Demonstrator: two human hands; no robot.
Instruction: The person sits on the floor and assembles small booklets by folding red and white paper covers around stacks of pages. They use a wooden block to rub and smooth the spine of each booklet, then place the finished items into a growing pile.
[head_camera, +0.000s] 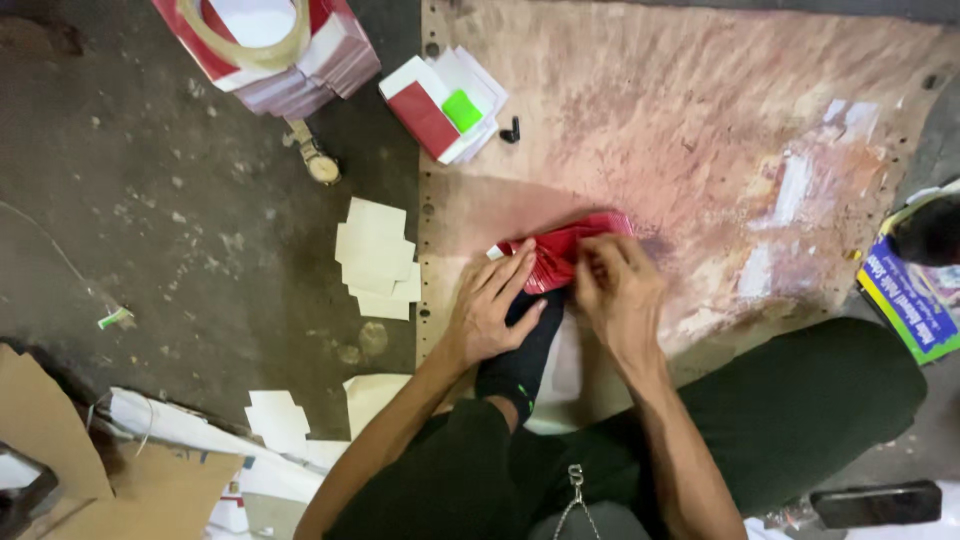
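The person sits on the floor with both hands together on a small stack of red glossy sheets (565, 250), which lies on a worn, pinkish work board (700, 120) just past a black-socked foot (520, 350). The left hand (490, 305) lies flat, fingers spread, pressing the near left edge of the red sheets down; the right hand (615, 285) is curled over their right side, fingertips pinched at the edge, though I cannot tell how many sheets it grips. To my eye this is a folding or squaring step, and it goes best if the left palm keeps the stack pinned so nothing slides on that slick surface while the right hand works the edge, keeping corners matched before any crease is pressed in. Glossy stock slips easily, so firm, even pressure matters more than speed. Left of the left hand, off the board, a pile of white die-cut blanks (378, 260) lies on the dark floor. Well beyond both hands sits a red-and-white stack of flat cartons (440, 100) with a green tab on top, and farther left a bigger carton bundle (300, 70) carrying a roll of tape (250, 50). A dark phone (875, 503) rests near the right knee.
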